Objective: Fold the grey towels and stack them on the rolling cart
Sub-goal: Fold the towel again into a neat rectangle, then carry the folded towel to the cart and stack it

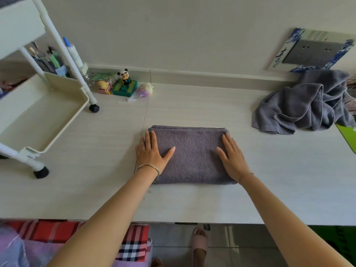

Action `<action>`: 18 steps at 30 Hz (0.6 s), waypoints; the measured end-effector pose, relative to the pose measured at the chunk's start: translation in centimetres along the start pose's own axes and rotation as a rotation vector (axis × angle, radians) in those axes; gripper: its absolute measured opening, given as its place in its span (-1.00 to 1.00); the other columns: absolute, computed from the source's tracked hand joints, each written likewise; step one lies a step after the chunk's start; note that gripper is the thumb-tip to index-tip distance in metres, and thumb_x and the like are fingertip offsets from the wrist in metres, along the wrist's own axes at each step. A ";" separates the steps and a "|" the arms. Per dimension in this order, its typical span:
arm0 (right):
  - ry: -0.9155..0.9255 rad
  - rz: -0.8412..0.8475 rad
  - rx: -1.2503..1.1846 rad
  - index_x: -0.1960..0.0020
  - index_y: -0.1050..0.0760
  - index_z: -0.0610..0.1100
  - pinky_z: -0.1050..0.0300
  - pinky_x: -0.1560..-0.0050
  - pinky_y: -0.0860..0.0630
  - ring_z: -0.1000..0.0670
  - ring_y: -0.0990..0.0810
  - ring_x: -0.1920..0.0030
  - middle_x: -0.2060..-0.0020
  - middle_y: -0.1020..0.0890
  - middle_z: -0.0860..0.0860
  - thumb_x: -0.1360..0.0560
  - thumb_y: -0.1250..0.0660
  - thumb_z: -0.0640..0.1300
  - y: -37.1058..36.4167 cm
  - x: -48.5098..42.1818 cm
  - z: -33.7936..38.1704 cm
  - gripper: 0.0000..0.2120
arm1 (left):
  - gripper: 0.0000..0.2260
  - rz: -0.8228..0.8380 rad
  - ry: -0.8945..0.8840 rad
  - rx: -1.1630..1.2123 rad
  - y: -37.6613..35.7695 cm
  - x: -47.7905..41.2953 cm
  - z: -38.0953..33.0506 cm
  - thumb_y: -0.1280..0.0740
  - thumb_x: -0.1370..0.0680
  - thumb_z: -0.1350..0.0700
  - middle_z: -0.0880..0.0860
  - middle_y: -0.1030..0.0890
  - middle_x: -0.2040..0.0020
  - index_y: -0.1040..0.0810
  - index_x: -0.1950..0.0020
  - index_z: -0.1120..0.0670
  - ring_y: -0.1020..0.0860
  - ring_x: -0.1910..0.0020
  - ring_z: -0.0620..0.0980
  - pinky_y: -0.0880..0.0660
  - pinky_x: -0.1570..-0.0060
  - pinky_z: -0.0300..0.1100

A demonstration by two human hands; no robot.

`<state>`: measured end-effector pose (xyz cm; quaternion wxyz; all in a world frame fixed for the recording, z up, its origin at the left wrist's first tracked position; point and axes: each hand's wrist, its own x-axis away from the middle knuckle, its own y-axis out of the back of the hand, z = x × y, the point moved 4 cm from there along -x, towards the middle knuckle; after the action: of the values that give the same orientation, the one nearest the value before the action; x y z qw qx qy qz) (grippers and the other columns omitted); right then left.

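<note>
Folded grey towel: compact rectangle, centre of bench.
Left hand, right hand: flat on its two ends, each grip apart, pressing.
Step, as judged: smoothing the final fold.
Next: lift the bundle whole onto the rolling cart, left.
Unfolded grey towels: heaped far right.

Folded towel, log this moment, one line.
folded towel on table | left hand flat on it | right hand flat on it
</note>
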<state>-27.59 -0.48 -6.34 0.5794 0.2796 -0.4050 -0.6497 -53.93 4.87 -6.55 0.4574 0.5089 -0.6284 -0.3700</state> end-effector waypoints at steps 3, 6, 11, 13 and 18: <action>-0.101 -0.100 -0.330 -0.51 -0.15 -0.11 0.25 -0.44 0.01 0.04 -0.11 -0.50 -0.50 -0.18 0.03 -0.60 -0.18 -0.06 1.4 1.6 -0.4 -0.49 | -0.18 -0.072 0.043 0.230 1.5 1.1 1.4 -0.09 -0.47 -0.38 0.13 -0.10 -0.53 -0.03 -0.53 0.13 -0.12 -0.49 0.10 -0.13 -0.42 -0.01; -0.298 -0.088 -0.588 -0.47 -0.25 -0.09 0.20 -0.34 -0.22 0.06 -0.35 -0.36 -0.38 -0.37 0.05 -0.59 -0.20 -0.06 2.4 3.4 -1.3 -0.54 | -0.37 -0.090 0.130 0.446 2.8 2.1 3.4 -0.25 -0.48 -0.26 0.12 -0.40 -0.36 -0.28 -0.41 0.11 -0.39 -0.31 0.13 -0.35 -0.27 -0.03; -0.483 -0.016 -0.576 -0.30 -0.45 -0.22 -0.01 -0.15 -0.51 -0.08 -0.55 -0.07 -0.12 -0.59 -0.11 -0.48 -0.34 0.08 2.3 4.7 -3.2 -0.49 | -0.35 0.181 0.288 0.466 2.6 3.0 5.5 -0.29 -0.46 -0.27 0.13 -0.50 -0.23 -0.33 -0.34 0.18 -0.46 -0.22 0.13 -0.37 -0.14 -0.10; -0.516 0.031 -0.626 -0.16 -0.52 -0.23 -0.04 -0.10 -0.54 -0.13 -0.55 -0.05 -0.06 -0.59 -0.16 -0.49 -0.33 0.10 2.1 5.3 -2.7 -0.56 | -0.39 0.251 0.310 0.485 2.6 3.2 5.7 -0.29 -0.45 -0.29 0.13 -0.52 -0.18 -0.41 -0.24 0.19 -0.49 -0.12 0.12 -0.38 -0.06 -0.11; -0.569 0.122 -0.757 -0.24 -0.47 -0.28 -0.02 -0.26 -0.45 -0.12 -0.50 -0.15 -0.13 -0.55 -0.12 -0.47 -0.36 0.07 2.0 5.8 -0.6 -0.50 | -0.33 0.369 0.342 0.711 2.4 3.6 4.8 -0.43 -0.31 -0.29 0.06 -0.55 -0.07 -0.47 -0.17 0.19 -0.52 -0.02 0.06 -0.43 -0.09 -0.16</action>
<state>-27.00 -6.32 -4.32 0.5437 -0.1645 -0.2984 -0.7670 -59.50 1.84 -5.04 0.4095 0.5681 -0.7123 0.0470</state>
